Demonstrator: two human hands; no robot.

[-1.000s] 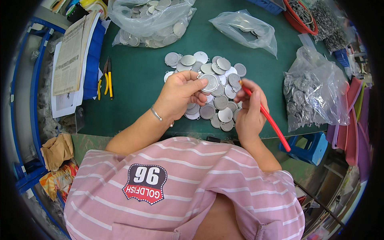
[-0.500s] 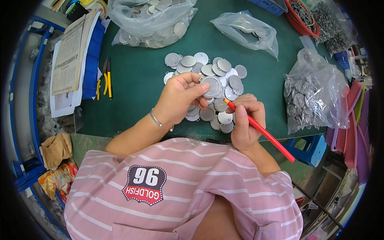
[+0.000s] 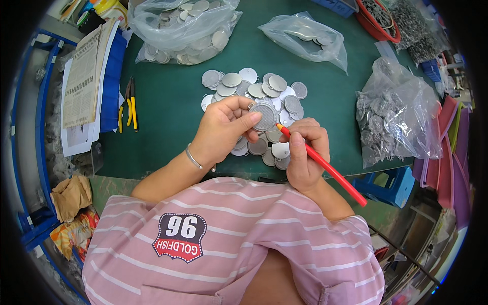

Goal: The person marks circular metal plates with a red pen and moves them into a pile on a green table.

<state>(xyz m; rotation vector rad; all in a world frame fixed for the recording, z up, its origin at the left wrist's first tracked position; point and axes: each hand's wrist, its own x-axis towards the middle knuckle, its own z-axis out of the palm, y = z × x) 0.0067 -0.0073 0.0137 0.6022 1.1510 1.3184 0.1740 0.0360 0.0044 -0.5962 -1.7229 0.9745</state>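
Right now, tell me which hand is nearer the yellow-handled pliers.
Left. The left hand, pinching a grey metal disc, is to the right of the yellow-handled pliers; the right hand, holding the red pencil, is farther right.

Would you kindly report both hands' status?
Left hand: pinching grey disc. Right hand: holding red pencil, tip near disc's rim. Loose discs beyond; tip unobstructed.
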